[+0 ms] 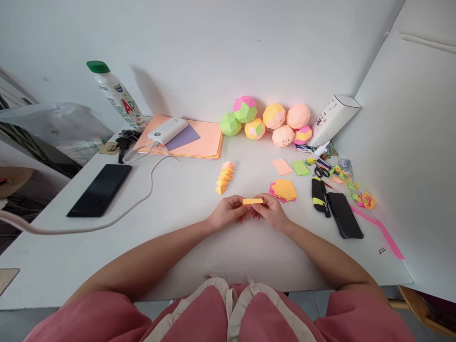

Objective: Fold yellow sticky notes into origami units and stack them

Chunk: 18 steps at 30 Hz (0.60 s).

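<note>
Between my two hands, close above the table, is a folded strip of orange paper (252, 201). My left hand (230, 210) pinches its left end. The right end sits in the closed fingers of my right hand (273, 212). Just beyond my left hand stands a slanting row of folded paper pieces (224, 177), orange with a paler one at the far end. Past my right hand lies a stack of orange and pink paper squares (285, 189). Peach squares (282, 166) and green squares (300, 167) lie behind that stack.
Several faceted paper balls (274, 116) sit along the back wall. Right of me are scissors (322, 171), a cutter (318, 194), a phone (345, 215) and paper scraps. Left are a tablet (99, 190), a power bank (167, 131) with a cable, and a bottle (117, 97).
</note>
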Each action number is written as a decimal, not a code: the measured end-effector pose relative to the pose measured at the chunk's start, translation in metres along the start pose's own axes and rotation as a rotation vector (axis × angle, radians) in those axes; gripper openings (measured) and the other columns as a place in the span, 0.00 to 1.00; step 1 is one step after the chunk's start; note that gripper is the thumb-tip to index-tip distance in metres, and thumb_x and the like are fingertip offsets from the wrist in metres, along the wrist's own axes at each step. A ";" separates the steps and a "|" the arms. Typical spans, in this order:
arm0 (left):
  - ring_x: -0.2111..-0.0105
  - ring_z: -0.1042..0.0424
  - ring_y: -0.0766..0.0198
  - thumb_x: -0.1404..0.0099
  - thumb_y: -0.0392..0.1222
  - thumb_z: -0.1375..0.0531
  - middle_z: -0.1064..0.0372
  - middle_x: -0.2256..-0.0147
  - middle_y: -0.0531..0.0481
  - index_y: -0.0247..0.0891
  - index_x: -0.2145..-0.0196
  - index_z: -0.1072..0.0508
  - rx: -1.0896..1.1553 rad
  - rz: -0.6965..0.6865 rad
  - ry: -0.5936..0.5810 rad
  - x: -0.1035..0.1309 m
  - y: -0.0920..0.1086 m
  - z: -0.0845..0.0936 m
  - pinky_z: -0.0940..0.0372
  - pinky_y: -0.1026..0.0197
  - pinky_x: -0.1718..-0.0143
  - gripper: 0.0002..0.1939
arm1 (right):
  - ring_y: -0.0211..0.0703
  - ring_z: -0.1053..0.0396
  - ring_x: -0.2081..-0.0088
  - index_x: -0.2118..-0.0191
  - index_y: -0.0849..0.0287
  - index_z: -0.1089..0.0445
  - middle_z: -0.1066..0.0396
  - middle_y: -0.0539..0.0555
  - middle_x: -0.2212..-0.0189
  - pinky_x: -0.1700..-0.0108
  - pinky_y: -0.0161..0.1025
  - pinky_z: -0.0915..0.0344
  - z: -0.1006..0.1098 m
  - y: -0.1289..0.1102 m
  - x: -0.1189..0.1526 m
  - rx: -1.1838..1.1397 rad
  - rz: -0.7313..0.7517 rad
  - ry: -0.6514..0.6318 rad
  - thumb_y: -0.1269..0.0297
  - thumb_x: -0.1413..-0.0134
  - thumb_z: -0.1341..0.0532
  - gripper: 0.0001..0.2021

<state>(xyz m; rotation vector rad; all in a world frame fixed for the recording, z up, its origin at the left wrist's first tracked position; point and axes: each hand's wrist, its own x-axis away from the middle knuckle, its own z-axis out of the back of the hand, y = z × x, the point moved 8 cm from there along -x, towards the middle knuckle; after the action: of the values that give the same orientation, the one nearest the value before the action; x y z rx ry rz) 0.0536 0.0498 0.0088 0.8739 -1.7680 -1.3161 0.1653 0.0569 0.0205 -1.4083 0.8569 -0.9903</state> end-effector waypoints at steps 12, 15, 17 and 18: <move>0.78 0.32 0.68 0.45 0.53 0.39 0.30 0.74 0.49 0.34 0.69 0.33 -0.026 0.071 -0.006 0.000 0.001 0.000 0.37 0.64 0.78 0.18 | 0.37 0.31 0.77 0.67 0.60 0.36 0.30 0.49 0.77 0.77 0.34 0.36 0.000 0.001 -0.001 0.000 -0.009 -0.017 0.55 0.50 0.39 0.13; 0.79 0.32 0.68 0.45 0.53 0.40 0.30 0.74 0.49 0.33 0.69 0.33 -0.031 0.065 -0.015 0.000 0.002 0.000 0.37 0.65 0.78 0.17 | 0.36 0.31 0.77 0.67 0.59 0.36 0.30 0.49 0.77 0.78 0.33 0.36 0.001 0.002 -0.002 -0.010 -0.015 -0.008 0.55 0.51 0.39 0.12; 0.79 0.32 0.68 0.44 0.53 0.40 0.30 0.75 0.49 0.34 0.70 0.33 -0.035 0.077 -0.018 0.000 0.001 0.000 0.37 0.65 0.79 0.17 | 0.36 0.31 0.77 0.67 0.59 0.35 0.29 0.49 0.77 0.78 0.33 0.36 0.001 0.003 -0.002 -0.019 -0.021 -0.007 0.55 0.51 0.39 0.12; 0.80 0.32 0.68 0.44 0.53 0.40 0.30 0.75 0.49 0.34 0.70 0.33 -0.038 0.085 -0.018 -0.001 0.000 0.000 0.38 0.65 0.79 0.17 | 0.36 0.31 0.77 0.67 0.59 0.35 0.29 0.49 0.77 0.78 0.33 0.36 0.001 0.003 -0.002 -0.024 -0.024 -0.007 0.56 0.51 0.39 0.12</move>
<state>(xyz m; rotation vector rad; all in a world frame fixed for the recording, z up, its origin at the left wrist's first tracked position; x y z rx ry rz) 0.0535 0.0504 0.0083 0.7596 -1.7682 -1.3022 0.1655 0.0593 0.0171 -1.4453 0.8507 -0.9954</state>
